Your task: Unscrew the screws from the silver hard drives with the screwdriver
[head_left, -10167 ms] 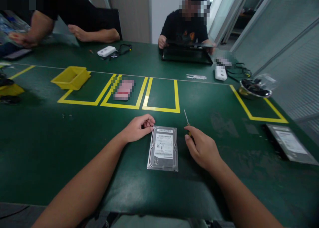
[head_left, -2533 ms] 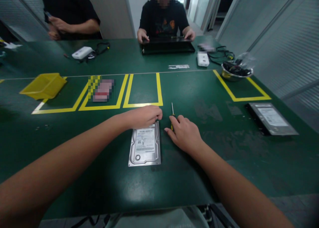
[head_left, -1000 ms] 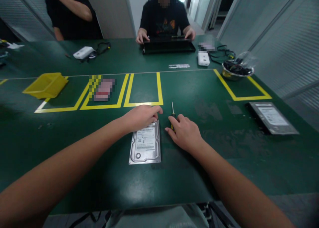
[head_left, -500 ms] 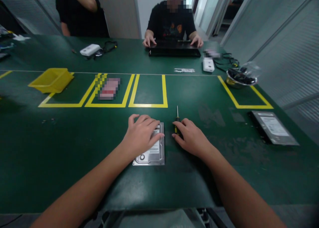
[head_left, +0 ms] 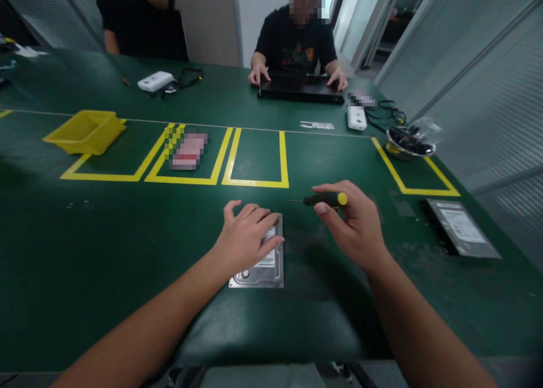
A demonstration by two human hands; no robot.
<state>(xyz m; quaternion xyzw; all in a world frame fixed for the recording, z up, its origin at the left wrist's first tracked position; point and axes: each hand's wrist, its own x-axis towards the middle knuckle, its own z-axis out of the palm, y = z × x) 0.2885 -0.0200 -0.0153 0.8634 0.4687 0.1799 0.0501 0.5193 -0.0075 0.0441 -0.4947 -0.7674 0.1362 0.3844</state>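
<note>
A silver hard drive (head_left: 271, 276) with a white label lies on the green table. My left hand (head_left: 246, 232) rests over its upper left part and holds it, with the thumb and index fingertips near the right edge. Under that hand, part of the label and the drive's left side are hidden. To the right, my right hand (head_left: 356, 224) is raised above the table, closed on a screwdriver (head_left: 324, 199) with a black and yellow handle. The screwdriver lies nearly level, its thin shaft pointing left, apart from the drive.
Another drive (head_left: 464, 227) lies at the right. A bowl of dark parts (head_left: 409, 142) stands behind it. Yellow tape (head_left: 254, 182) marks areas across the table; a yellow bin (head_left: 87, 132) stands at the left. Opposite, a person (head_left: 297, 43) touches a black, flat device (head_left: 301, 88).
My right hand has lifted the screwdriver off the table and moved right; its shaft has turned from pointing away to pointing left. My left hand stays on the hard drive.
</note>
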